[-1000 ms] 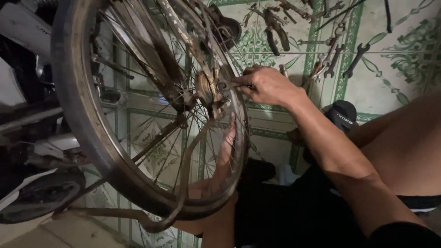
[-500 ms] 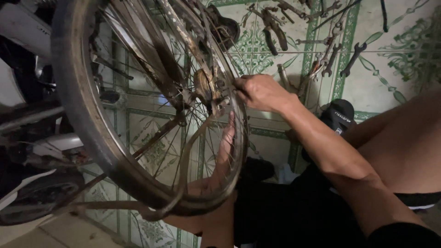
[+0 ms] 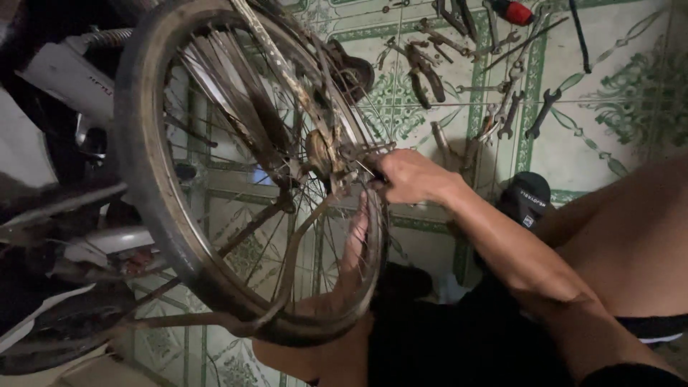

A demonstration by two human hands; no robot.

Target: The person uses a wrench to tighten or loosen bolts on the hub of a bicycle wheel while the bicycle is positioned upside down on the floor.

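Note:
An old bicycle wheel (image 3: 154,186) with a worn tyre and rusty spokes stands in front of me. Its hub (image 3: 321,152) is near the middle of the view. My right hand (image 3: 410,176) reaches in from the right, and its fingers are closed on the axle end just right of the hub. My left hand (image 3: 355,240) is behind the wheel, seen through the spokes near the lower rim with its fingers pointing up. Its grip is hidden.
Wrenches (image 3: 539,113), pliers (image 3: 424,72) and other hand tools lie scattered on the green patterned tile floor (image 3: 609,143) at the top right. A small black object (image 3: 527,201) sits by my knee. A motorbike's body (image 3: 64,79) fills the left side.
My right hand stays at the axle end with small finger movements. The view has tilted, so the wheel and the tools sit a little lower in the frame.

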